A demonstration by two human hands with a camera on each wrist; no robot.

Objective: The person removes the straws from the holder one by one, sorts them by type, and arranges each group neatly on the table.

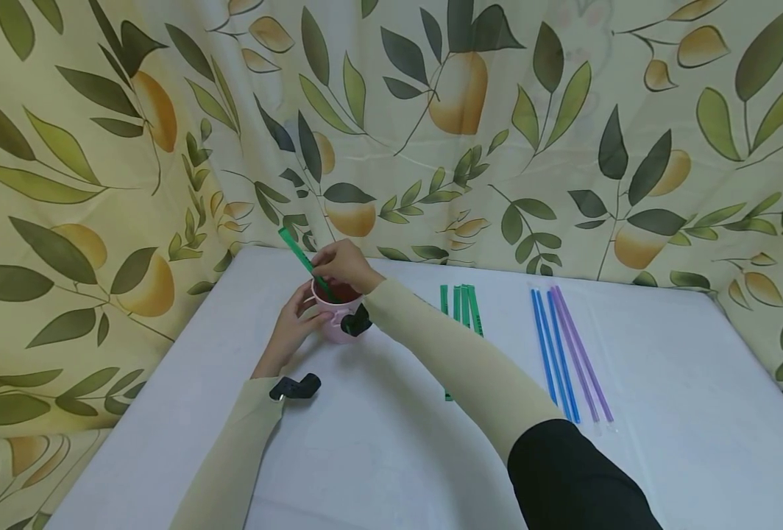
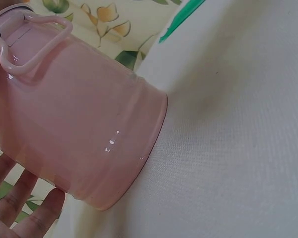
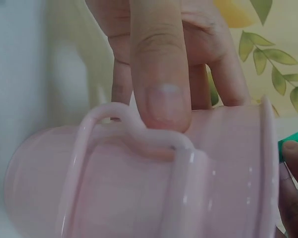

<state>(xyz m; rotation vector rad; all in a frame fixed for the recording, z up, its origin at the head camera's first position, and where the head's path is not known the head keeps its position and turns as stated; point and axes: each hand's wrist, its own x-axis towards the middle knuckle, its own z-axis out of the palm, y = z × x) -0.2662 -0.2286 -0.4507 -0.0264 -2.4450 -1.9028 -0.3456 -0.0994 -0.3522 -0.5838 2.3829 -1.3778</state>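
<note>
A small pink pail (image 1: 338,330) with a wire handle (image 2: 44,42) stands on the white table. My left hand (image 1: 293,324) grips it from the left, its thumb on the front by the handle in the right wrist view. Over the mouth, my right hand (image 1: 346,266) pinches a long green stick (image 1: 304,252) with dark printing. That stick leans up and left, its lower end inside the pail. How deep it goes is hidden.
Several more green sticks (image 1: 458,303) lie right of the pail, partly covered by my right forearm. Farther right are blue sticks (image 1: 545,346) and purple sticks (image 1: 580,346), side by side. Leaf-and-fruit-patterned cloth (image 1: 405,177) hangs behind the table (image 1: 365,456) and along its left side.
</note>
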